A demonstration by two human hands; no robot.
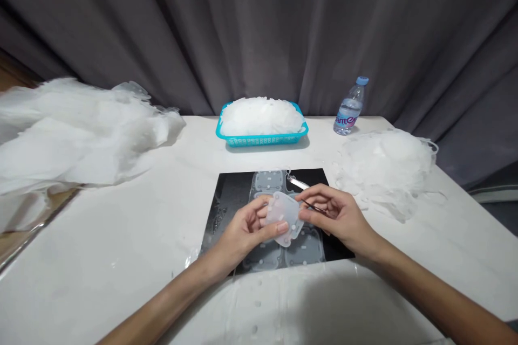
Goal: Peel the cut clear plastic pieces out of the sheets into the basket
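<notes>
At left, a heap of white sheets (73, 135). Over a black board (232, 186), the left hand (253, 221) pinches 1 translucent piece (286, 209); at its edge, the right hand (335, 210) grips a thin dark tool (313, 206). Edge work seems underway; the next move calls for steady fingers. Far right, a whitish pile (388, 164).

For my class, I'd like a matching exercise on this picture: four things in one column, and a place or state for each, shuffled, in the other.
Things
1. Translucent piece
2. Basket
3. Bottle
4. Black board

Places and states
A. capped in blue, near the curtain
B. lying flat on the table, beneath the hands
C. held in the left hand
D. turquoise, heaped with white material

Pairs: 1-C, 2-D, 3-A, 4-B
</notes>
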